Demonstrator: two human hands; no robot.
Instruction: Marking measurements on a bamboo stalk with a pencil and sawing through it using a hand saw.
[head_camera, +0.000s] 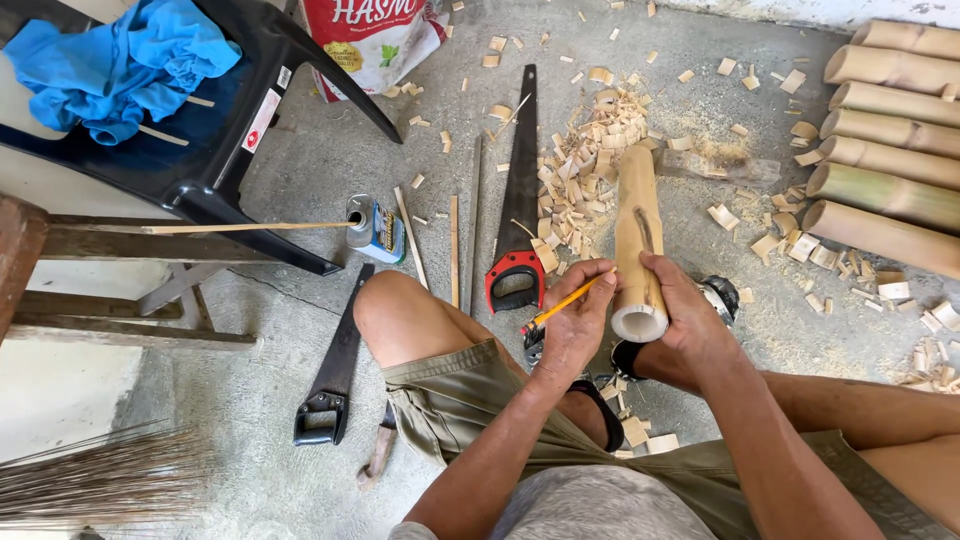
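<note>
My right hand (690, 320) grips the near end of a short bamboo tube (638, 225) that slants away from me over the concrete floor, its hollow cut end facing the camera. My left hand (575, 325) holds an orange pencil (565, 300) with its tip resting against the tube's left side near the cut end. I sit low with my knees bent, the left knee (395, 315) just left of the hands.
A red-handled saw (518, 200) lies beside a heap of bamboo chips (590, 160). A black-handled saw (335, 365) and thin bamboo strips (453, 250) lie left. Stacked bamboo poles (885, 150) fill the right. A black chair (210, 130) with blue cloth, a small can (375, 228) and a sack stand behind.
</note>
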